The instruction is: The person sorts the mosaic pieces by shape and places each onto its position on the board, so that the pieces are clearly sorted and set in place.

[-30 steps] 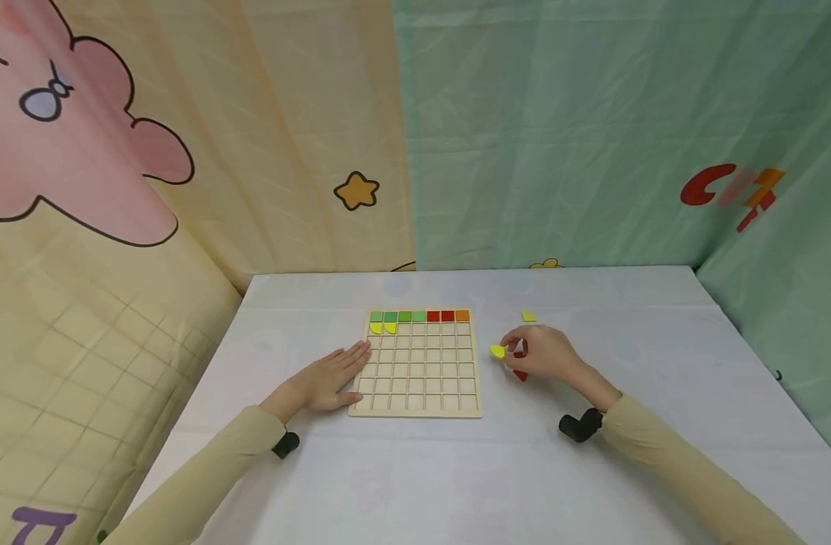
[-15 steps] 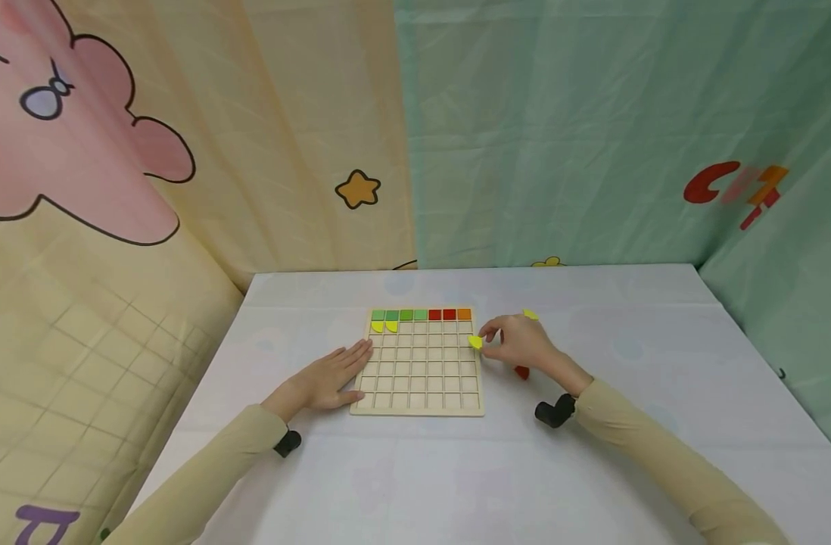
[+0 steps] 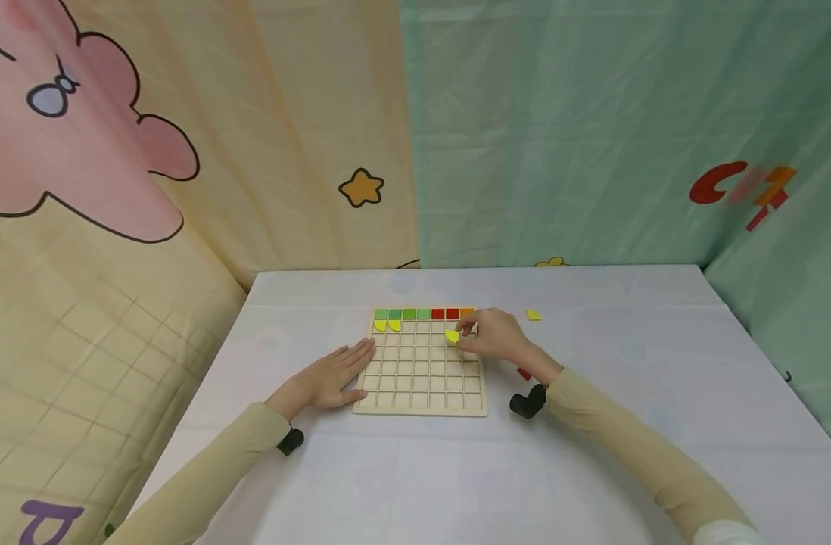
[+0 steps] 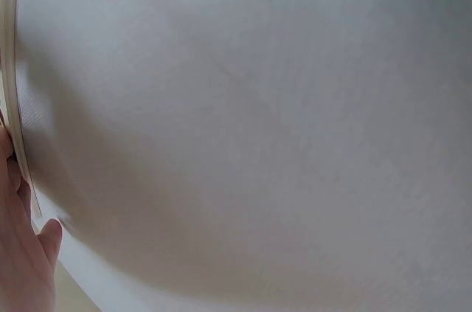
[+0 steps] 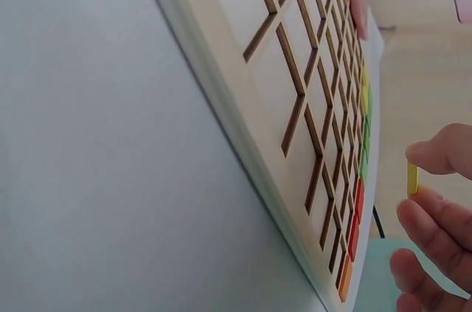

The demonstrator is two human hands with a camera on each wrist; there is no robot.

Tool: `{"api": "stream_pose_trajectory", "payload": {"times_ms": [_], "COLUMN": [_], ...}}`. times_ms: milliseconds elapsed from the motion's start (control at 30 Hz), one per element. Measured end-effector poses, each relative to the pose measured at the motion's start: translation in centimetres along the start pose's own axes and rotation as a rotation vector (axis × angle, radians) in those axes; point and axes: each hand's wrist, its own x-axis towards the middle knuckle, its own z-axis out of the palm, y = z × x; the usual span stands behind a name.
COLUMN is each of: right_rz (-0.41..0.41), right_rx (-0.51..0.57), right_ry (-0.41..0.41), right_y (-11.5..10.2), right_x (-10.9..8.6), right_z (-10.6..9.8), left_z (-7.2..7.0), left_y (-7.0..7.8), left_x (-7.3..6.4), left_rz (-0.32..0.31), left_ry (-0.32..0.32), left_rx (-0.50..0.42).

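A pale wooden grid board (image 3: 418, 414) lies on the table, its top row filled with green, red and orange square tiles (image 3: 409, 314). Two yellow quarter-round tiles (image 3: 380, 325) sit at the left of the second row. My right hand (image 3: 493, 334) pinches another yellow quarter-round tile (image 3: 452, 336) between thumb and finger, over the right part of the board; the right wrist view shows this tile (image 5: 412, 178) edge-on, raised above the grid. My left hand (image 3: 330, 378) lies flat with fingers spread, fingertips on the board's left edge. In the left wrist view only part of that hand (image 4: 26, 253) shows.
Right of the board lie a yellow tile (image 3: 534, 315) and a red piece (image 3: 524, 373), the latter partly hidden by the right wrist. A white cloth covers the table (image 3: 415, 484). Printed curtains (image 3: 558, 136) hang behind it.
My right hand has carried the yellow tile leftward from beside the board to above its right columns. The loose yellow tile at right is uncovered again. My left hand stays in place.
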Motion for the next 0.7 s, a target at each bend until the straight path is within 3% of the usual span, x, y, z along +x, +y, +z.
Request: {"api": "stream_pose_trajectory", "payload": {"times_ms": [700], "right_rz": [-0.052], "right_rx": [0.025], "right_ry": [-0.029], "right_y": [-2.8], "right_x": [3.3], "right_z": [2.2], "left_z": [0.0], "left_y": [0.0], "left_x": [0.0], "left_rz": [0.001], "left_ry": [-0.002], "left_rx": [0.007]}}
